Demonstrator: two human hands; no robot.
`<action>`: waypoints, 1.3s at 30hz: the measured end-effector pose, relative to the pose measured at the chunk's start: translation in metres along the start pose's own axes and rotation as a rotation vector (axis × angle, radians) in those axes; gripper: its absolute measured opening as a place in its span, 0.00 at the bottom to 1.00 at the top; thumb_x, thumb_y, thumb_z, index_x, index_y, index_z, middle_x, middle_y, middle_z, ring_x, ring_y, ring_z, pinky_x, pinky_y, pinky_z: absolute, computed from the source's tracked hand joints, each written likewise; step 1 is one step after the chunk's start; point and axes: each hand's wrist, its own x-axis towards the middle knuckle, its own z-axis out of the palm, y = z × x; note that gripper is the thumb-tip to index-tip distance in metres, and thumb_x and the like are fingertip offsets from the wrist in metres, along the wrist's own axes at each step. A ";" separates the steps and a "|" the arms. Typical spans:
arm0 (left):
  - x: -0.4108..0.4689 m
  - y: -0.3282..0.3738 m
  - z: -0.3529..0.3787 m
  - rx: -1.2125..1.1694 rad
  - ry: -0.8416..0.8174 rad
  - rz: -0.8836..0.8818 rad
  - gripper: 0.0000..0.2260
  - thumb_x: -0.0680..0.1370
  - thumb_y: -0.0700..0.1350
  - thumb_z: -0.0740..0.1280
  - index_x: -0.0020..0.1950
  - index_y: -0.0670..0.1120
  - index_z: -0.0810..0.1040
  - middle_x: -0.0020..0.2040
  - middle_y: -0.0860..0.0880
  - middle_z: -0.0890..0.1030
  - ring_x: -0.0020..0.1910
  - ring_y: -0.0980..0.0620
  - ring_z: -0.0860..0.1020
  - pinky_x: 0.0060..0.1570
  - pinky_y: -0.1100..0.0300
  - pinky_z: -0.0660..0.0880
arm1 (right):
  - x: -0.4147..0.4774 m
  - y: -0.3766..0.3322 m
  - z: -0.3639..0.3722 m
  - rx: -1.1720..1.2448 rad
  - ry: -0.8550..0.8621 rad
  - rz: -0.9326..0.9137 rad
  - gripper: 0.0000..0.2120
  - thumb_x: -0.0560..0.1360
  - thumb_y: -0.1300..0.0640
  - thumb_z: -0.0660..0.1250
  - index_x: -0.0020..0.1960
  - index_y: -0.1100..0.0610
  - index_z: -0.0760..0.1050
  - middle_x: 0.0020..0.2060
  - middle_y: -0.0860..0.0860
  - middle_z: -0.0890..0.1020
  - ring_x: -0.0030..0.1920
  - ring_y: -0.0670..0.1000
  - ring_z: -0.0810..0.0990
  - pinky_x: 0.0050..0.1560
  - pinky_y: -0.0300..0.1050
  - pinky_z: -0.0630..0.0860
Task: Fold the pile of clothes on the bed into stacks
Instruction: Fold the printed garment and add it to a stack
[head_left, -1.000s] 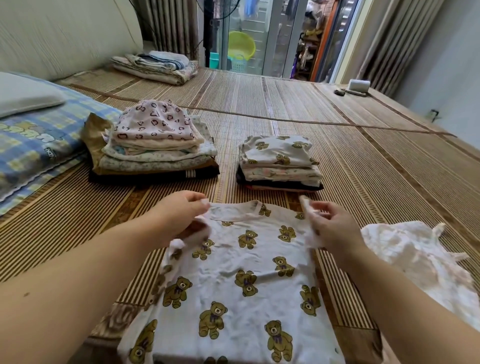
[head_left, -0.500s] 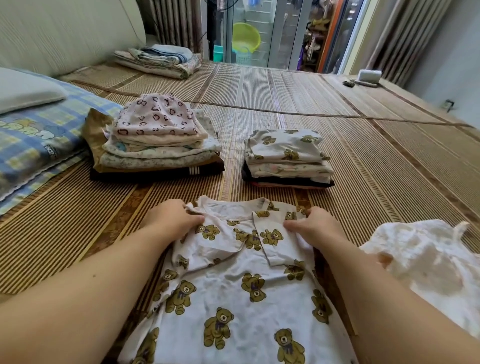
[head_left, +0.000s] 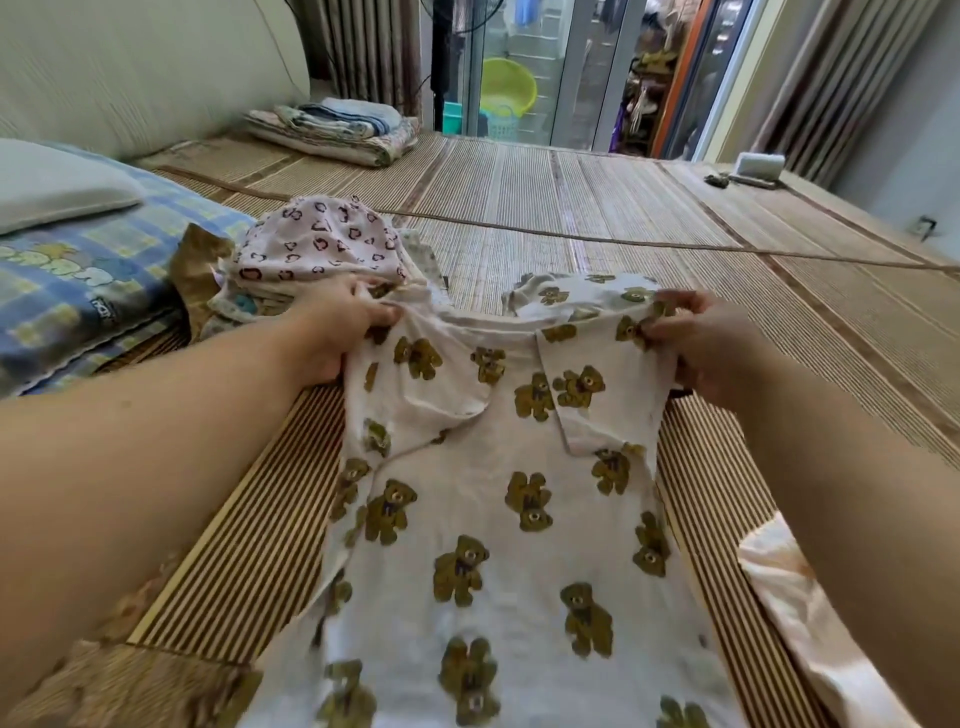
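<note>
Your left hand (head_left: 340, 332) is closed on the left shoulder of the bear-print shirt (head_left: 498, 519), fingers curled over the fabric near the collar, forearm reaching forward from the lower left. Your right hand (head_left: 711, 348) is closed on the right shoulder of the same shirt, fingertips (head_left: 657, 325) pinching the cloth at the top edge, forearm reaching forward from the lower right. Both hands hold the top edge raised off the bed mat (head_left: 571, 208); the lower body of the shirt lies spread on the mat toward you. Both sleeves are folded inward over the front of the shirt.

Beyond your left hand stands the left stack of folded clothes (head_left: 311, 249), topped by a pink garment with a heart print. Beyond the shirt's collar, the top of a second folded stack (head_left: 576, 293) in matching bear print shows; its lower part is hidden behind the raised shirt. A pale unfolded garment (head_left: 795, 608) lies on the mat just beside your right forearm. A blue checked pillow (head_left: 78, 280) lies at the left edge of the bed.
</note>
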 end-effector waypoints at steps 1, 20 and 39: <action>0.003 0.009 0.002 -0.002 0.010 0.032 0.15 0.77 0.35 0.66 0.63 0.44 0.72 0.52 0.41 0.79 0.48 0.43 0.81 0.46 0.49 0.81 | 0.006 -0.004 0.001 -0.011 0.020 -0.035 0.13 0.74 0.67 0.66 0.52 0.51 0.73 0.52 0.56 0.78 0.46 0.54 0.80 0.33 0.44 0.78; -0.068 -0.084 -0.026 1.067 -0.268 0.236 0.18 0.76 0.35 0.62 0.48 0.60 0.78 0.47 0.56 0.82 0.45 0.61 0.78 0.42 0.66 0.74 | -0.100 0.081 -0.006 -0.983 -0.066 -0.151 0.13 0.77 0.65 0.59 0.51 0.52 0.78 0.50 0.49 0.82 0.47 0.45 0.79 0.46 0.38 0.76; -0.150 -0.079 0.021 1.355 -0.866 0.537 0.21 0.75 0.65 0.61 0.67 0.62 0.73 0.58 0.59 0.77 0.61 0.58 0.67 0.64 0.54 0.68 | -0.072 0.100 0.001 -1.498 -0.272 -0.230 0.31 0.75 0.37 0.60 0.74 0.36 0.52 0.76 0.41 0.52 0.77 0.53 0.45 0.73 0.62 0.42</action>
